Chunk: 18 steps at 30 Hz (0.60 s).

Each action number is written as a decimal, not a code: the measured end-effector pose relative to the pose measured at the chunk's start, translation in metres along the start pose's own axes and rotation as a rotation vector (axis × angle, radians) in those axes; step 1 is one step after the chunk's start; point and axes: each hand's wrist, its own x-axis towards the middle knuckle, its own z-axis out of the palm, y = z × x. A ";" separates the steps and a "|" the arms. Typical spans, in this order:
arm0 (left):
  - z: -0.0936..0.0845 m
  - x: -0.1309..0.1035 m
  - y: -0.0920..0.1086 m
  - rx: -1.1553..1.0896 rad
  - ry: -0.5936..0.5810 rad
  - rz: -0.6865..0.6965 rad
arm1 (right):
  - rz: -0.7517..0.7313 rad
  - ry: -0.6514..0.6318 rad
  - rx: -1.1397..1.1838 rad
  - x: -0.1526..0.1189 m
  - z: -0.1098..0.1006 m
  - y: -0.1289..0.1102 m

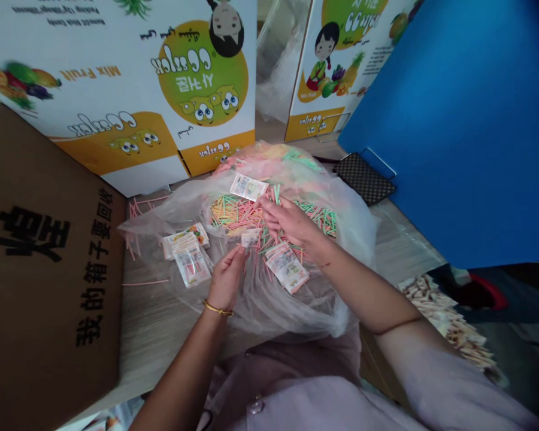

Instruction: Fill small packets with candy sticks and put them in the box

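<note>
A large clear plastic bag [354, 251] lies open in front of me, full of thin pink, green and yellow candy sticks [233, 212]. My left hand [227, 275] pinches a small printed packet [250, 237] at its edge, low over the bag. Over the pile, my right hand [291, 221] is closed on a few candy sticks [275, 193], their green and pink ends poking up. Another packet [248, 187] lies just beyond its fingertips. Near the right wrist several packets [287, 269] rest on the bag, and more packets [191, 257] sit left of my left hand.
White printed cartons [130, 143] stand at the back, and a brown cardboard box [49, 269] walls off the left. A blue panel [453, 131] rises on the right, with a dark checkered pouch [363, 178] beside it. Many filled packets [453, 323] are heaped at lower right.
</note>
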 end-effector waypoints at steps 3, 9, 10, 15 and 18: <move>0.001 0.000 -0.005 0.039 -0.020 -0.015 | -0.069 0.123 0.145 0.007 0.012 -0.010; -0.001 0.000 -0.010 0.083 -0.063 -0.006 | -0.157 0.224 0.198 0.008 0.030 -0.011; -0.002 0.000 -0.009 0.084 -0.057 -0.008 | -0.159 0.231 0.186 0.007 0.031 -0.011; -0.003 -0.002 -0.009 0.090 -0.092 0.011 | -0.174 0.267 0.126 0.006 0.030 -0.013; -0.002 -0.003 -0.009 0.082 -0.115 0.014 | -0.172 0.260 0.108 0.008 0.030 -0.013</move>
